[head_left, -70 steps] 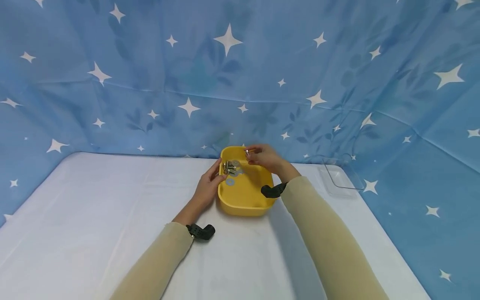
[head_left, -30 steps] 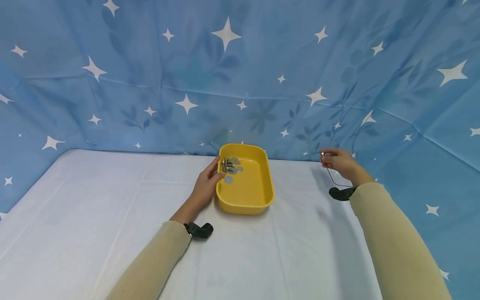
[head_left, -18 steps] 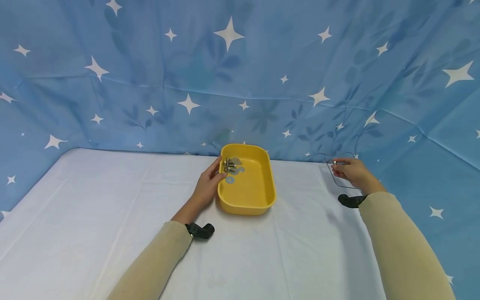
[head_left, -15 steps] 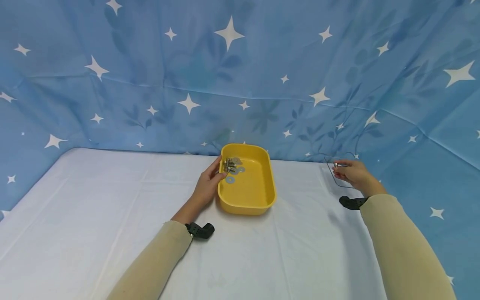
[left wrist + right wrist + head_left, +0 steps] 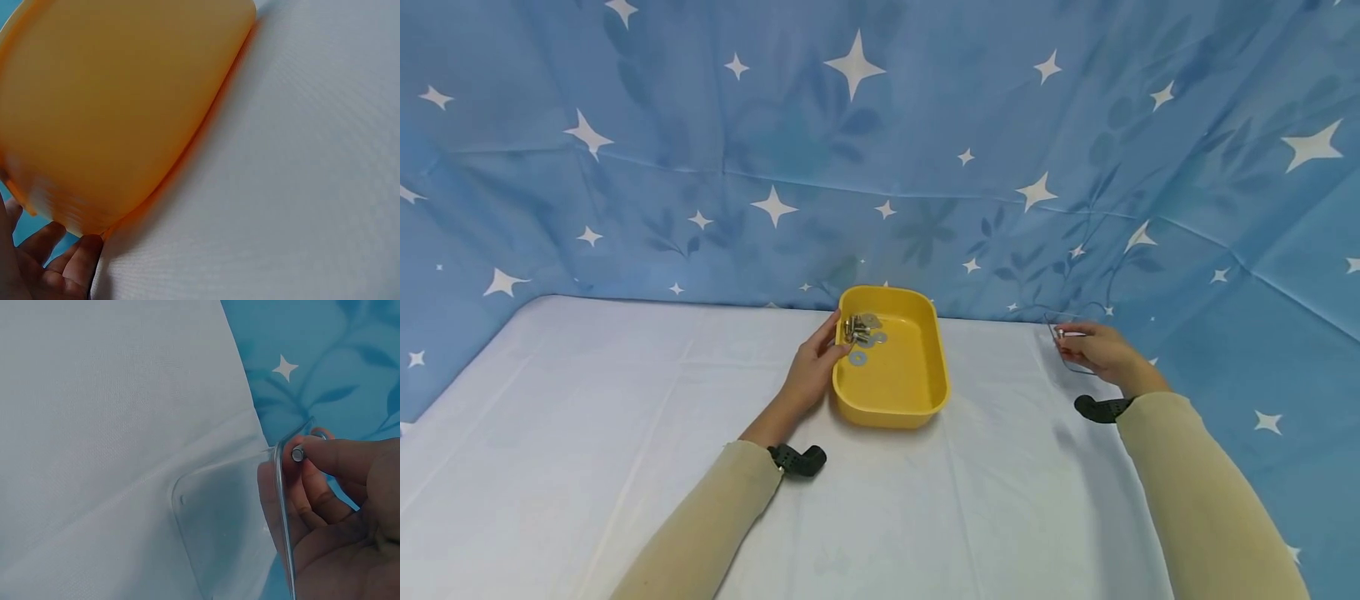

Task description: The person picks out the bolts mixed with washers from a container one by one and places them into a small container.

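Note:
A yellow plastic tray point(image 5: 891, 412) stands on the white table, with several metal bolts point(image 5: 854, 327) and flat grey washers point(image 5: 857, 358) along its left side. My left hand point(image 5: 808, 367) holds the tray's left wall, thumb over the rim and fingers outside; the left wrist view shows those fingers point(image 5: 81, 259) against the wall. Over at the right, my right hand point(image 5: 1101, 350) pinches a small metal bolt point(image 5: 297, 454) between thumb and fingers. It is at the rim of a clear plastic box point(image 5: 215, 519), whose wall crosses in front of some fingers in the right wrist view.
The clear box sits near the table's right back edge. A blue star-patterned cloth point(image 5: 805, 167) hangs behind the white-covered table point(image 5: 880, 508) and down its right side. Black straps with camera mounts point(image 5: 797, 460) are on both wrists.
My right hand has carried the bolt from above the yellow tray rightward to the clear box, then slightly lower and back left. The left hand has kept its place on the tray.

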